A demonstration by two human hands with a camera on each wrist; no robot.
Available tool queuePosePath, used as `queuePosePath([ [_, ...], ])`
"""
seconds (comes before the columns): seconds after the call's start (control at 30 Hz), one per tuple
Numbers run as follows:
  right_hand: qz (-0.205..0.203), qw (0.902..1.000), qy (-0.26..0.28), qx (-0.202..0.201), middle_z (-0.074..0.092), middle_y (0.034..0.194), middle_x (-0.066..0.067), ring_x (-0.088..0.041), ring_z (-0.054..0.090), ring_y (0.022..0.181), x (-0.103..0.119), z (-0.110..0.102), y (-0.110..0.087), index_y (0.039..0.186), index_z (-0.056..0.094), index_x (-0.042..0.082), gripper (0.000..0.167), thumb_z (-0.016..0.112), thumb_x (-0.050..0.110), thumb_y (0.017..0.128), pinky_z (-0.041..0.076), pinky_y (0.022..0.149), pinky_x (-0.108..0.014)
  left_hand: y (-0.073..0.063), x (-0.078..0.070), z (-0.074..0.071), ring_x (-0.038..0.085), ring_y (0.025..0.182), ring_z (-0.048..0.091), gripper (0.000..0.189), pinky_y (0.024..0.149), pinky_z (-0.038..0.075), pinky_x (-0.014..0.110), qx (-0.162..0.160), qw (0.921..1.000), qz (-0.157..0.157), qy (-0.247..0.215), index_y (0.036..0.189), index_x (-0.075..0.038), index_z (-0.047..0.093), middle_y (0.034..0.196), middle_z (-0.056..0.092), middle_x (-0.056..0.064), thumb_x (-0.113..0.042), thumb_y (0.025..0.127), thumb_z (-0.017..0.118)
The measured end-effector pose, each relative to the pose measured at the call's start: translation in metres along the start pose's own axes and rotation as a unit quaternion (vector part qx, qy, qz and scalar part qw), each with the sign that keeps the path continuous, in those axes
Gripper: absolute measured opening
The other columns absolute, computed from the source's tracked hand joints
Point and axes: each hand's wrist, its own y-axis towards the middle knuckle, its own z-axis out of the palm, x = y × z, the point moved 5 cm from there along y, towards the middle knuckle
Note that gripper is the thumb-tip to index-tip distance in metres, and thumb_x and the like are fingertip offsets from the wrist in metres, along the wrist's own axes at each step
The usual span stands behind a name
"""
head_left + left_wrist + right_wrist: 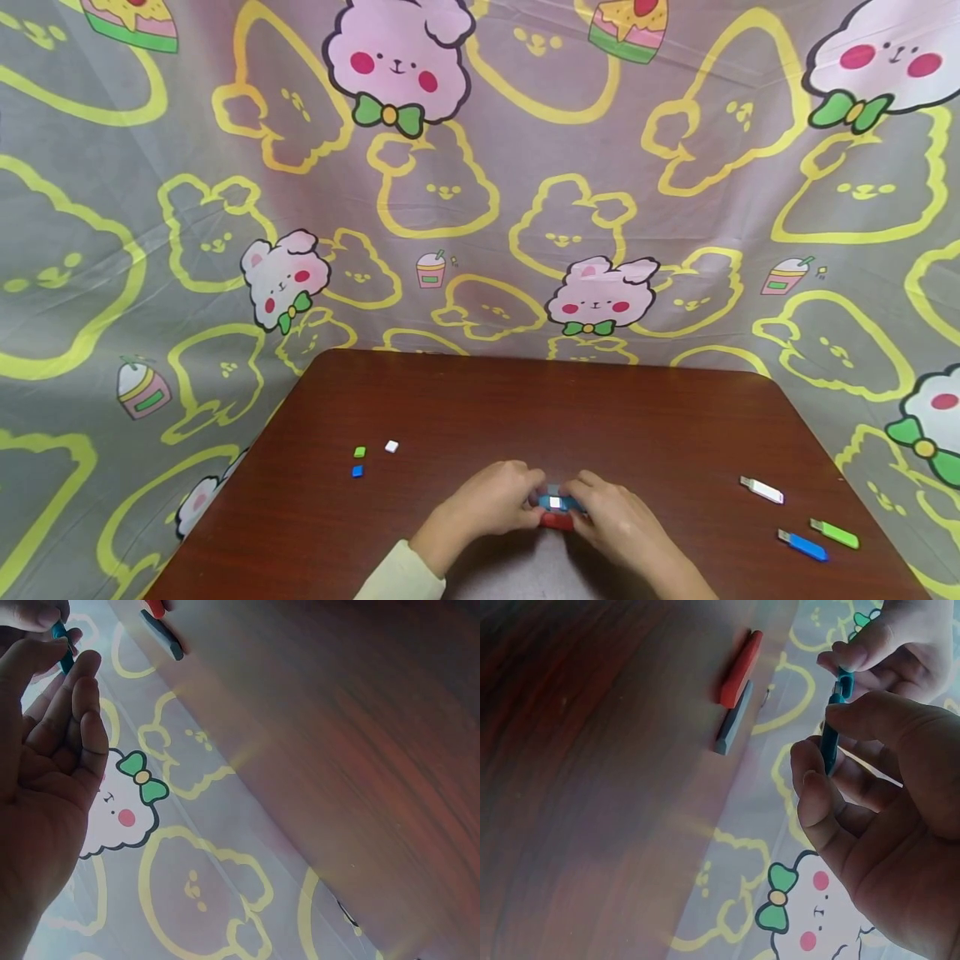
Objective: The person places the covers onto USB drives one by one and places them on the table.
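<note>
Over the near part of the table, both hands hold a teal USB flash drive (pixel 830 739) and its cap. My right hand (pixel 618 518) pinches the drive's body between thumb and fingers. My left hand (pixel 495 502) pinches the small teal cap (pixel 846 681) at the connector end. A bit of the metal connector (pixel 555 502) shows between the two hands; how far it sits inside the cap I cannot tell. A red flash drive (pixel 557 522) and a grey one (pixel 735 720) lie on the table below the hands.
On the left of the brown table (pixel 450 408) lie a green cap (pixel 360 452), a blue cap (pixel 357 472) and a white cap (pixel 392 447). To the right lie uncapped white (pixel 763 490), green (pixel 836 534) and blue (pixel 804 547) flash drives. A patterned cloth (pixel 465 167) hangs behind.
</note>
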Motion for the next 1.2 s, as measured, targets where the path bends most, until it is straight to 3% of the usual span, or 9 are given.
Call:
queuePosePath([
  [0.47, -0.005, 1.0, -0.004, -0.004, 0.058, 0.091, 0.01, -0.003, 0.054, 0.068, -0.0007, -0.0003, -0.0015, 0.098, 0.069, 0.017, 0.024, 0.084, 0.014, 0.08, 0.048, 0.055, -0.025, 0.0001, -0.0036, -0.0005, -0.003, 0.064, 0.045, 0.019, 0.056, 0.037, 0.013, -0.006, 0.9999, 0.001, 0.013, 0.089, -0.02, 0.067, 0.072, 0.053, -0.015, -0.03, 0.082, 0.081],
  [0.7, -0.012, 0.9995, -0.008, -0.028, 0.06, 0.091, 0.012, -0.003, 0.057, 0.07, 0.0, -0.002, -0.0028, 0.099, 0.072, 0.018, 0.025, 0.085, 0.015, 0.078, 0.05, 0.057, -0.027, 0.0005, -0.0056, -0.0023, -0.002, 0.064, 0.046, 0.019, 0.056, 0.039, 0.013, -0.023, 0.9995, 0.006, 0.022, 0.089, -0.019, 0.068, 0.073, 0.056, -0.014, -0.029, 0.081, 0.081],
  [0.9, -0.022, 0.9986, 0.005, -0.048, 0.06, 0.092, 0.014, 0.0, 0.056, 0.071, -0.0011, -0.0037, -0.0037, 0.099, 0.072, 0.017, 0.025, 0.084, 0.013, 0.078, 0.05, 0.058, -0.025, -0.0013, -0.0049, -0.0041, -0.005, 0.071, 0.053, 0.016, 0.062, 0.042, 0.008, -0.051, 0.9985, -0.001, -0.019, 0.092, -0.017, 0.071, 0.079, 0.067, -0.012, -0.024, 0.083, 0.081],
  [1.2, -0.032, 0.9975, 0.023, -0.059, 0.062, 0.096, 0.015, 0.0, 0.058, 0.074, -0.0015, -0.0028, -0.003, 0.102, 0.073, 0.018, 0.026, 0.084, 0.013, 0.079, 0.051, 0.06, -0.024, -0.0022, -0.0019, -0.0056, -0.006, 0.074, 0.054, 0.014, 0.065, 0.042, 0.006, -0.043, 0.9957, -0.031, -0.075, 0.093, -0.016, 0.073, 0.082, 0.067, -0.012, -0.02, 0.083, 0.081],
])
